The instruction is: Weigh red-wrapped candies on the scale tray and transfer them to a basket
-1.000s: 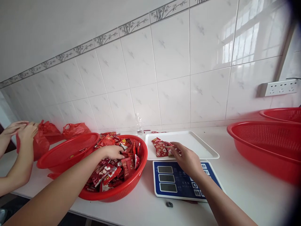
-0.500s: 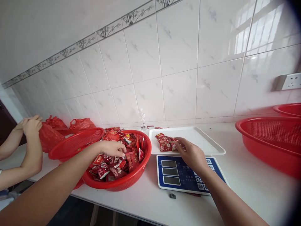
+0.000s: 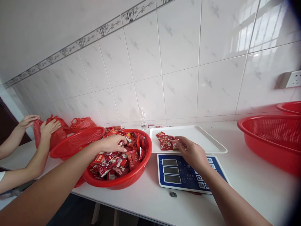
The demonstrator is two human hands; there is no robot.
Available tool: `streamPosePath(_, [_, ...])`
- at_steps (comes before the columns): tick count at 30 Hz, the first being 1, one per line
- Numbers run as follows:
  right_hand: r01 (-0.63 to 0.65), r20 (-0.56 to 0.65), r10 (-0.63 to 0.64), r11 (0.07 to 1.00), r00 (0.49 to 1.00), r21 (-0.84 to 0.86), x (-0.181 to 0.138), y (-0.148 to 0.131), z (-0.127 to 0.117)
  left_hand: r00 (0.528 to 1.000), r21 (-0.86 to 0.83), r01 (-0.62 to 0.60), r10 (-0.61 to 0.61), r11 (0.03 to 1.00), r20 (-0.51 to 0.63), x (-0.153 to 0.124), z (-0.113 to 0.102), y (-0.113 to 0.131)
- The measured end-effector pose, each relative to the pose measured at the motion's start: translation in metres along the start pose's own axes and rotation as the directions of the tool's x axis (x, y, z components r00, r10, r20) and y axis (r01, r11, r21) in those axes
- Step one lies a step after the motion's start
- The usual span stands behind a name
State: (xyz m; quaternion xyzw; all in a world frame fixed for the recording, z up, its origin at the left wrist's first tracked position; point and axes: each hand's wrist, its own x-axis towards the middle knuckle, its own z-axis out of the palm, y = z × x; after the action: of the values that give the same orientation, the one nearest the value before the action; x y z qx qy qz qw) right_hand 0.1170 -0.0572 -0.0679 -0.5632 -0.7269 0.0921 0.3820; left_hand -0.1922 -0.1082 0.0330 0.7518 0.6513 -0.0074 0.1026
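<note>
My left hand [image 3: 113,143] reaches into a round red basket [image 3: 141,163] heaped with small red sachets [image 3: 117,160]; its fingers are curled round sachets on top of the heap. My right hand [image 3: 191,153] rests at the front edge of a white tray [image 3: 204,138] that sits on a blue digital scale [image 3: 183,174]. The fingertips of that hand pinch one of a few red sachets [image 3: 164,142] lying on the tray's left part.
An empty red basket [image 3: 72,144] lies left of the full one. Another person's hands [image 3: 44,127] hold a red plastic bag [image 3: 56,133] at far left. Two large red baskets [image 3: 270,138] stand at right. A small clear bottle [image 3: 143,119] stands by the tiled wall.
My left hand has lifted slightly towards the top of the sachet heap. The other person's hands have shifted on the red bag. My right hand stays at the tray's sachets.
</note>
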Motion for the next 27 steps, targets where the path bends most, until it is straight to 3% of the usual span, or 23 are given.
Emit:
streamPosePath(3, [0.015, -0.001, -0.015, 1.000, 1.000, 0.002, 0.001, 0.001, 0.001, 0.999, -0.107, 0.013, -0.016, 0.994, -0.031, -0.002, 0.002, -0.003])
streamPosePath(5, [0.026, -0.009, -0.026, 1.000, 1.000, -0.003, 0.000, 0.002, 0.002, 0.998, -0.141, 0.055, -0.052, 0.988, 0.027, -0.005, 0.003, -0.002])
streamPosePath(11, [0.023, -0.002, -0.023, 1.000, 1.000, -0.004, 0.000, 0.002, 0.001, 0.976, 0.090, 0.093, -0.108, 0.992, 0.189, -0.021, 0.004, 0.007])
streamPosePath(14, [0.024, -0.007, -0.024, 1.000, 1.000, -0.004, 0.000, 0.001, 0.001, 0.988, 0.108, 0.071, -0.085, 0.992, 0.131, -0.027, 0.005, 0.008])
streamPosePath(17, [0.026, -0.013, -0.026, 1.000, 1.000, -0.006, 0.000, 0.001, 0.001, 0.998, -0.016, 0.058, -0.058, 0.998, 0.018, -0.033, 0.007, 0.013])
streamPosePath(19, [0.012, -0.005, -0.012, 1.000, 1.000, -0.008, 0.000, 0.000, 0.001, 0.991, -0.092, 0.031, -0.019, 0.995, 0.135, -0.039, 0.010, 0.021])
streamPosePath(22, [-0.007, 0.010, 0.007, 1.000, 1.000, -0.012, -0.001, -0.002, 0.000, 0.911, -0.016, -0.053, 0.055, 0.998, 0.409, -0.047, 0.015, 0.035])
streamPosePath(24, [-0.005, 0.016, 0.005, 1.000, 1.000, -0.012, -0.001, -0.002, -0.001, 0.877, 0.051, -0.065, 0.033, 0.997, 0.480, -0.048, 0.020, 0.042])
streamPosePath(27, [0.006, 0.015, -0.005, 1.000, 1.000, -0.010, -0.001, -0.001, 0.000, 0.873, 0.035, -0.008, -0.010, 0.999, 0.488, -0.040, 0.028, 0.043])
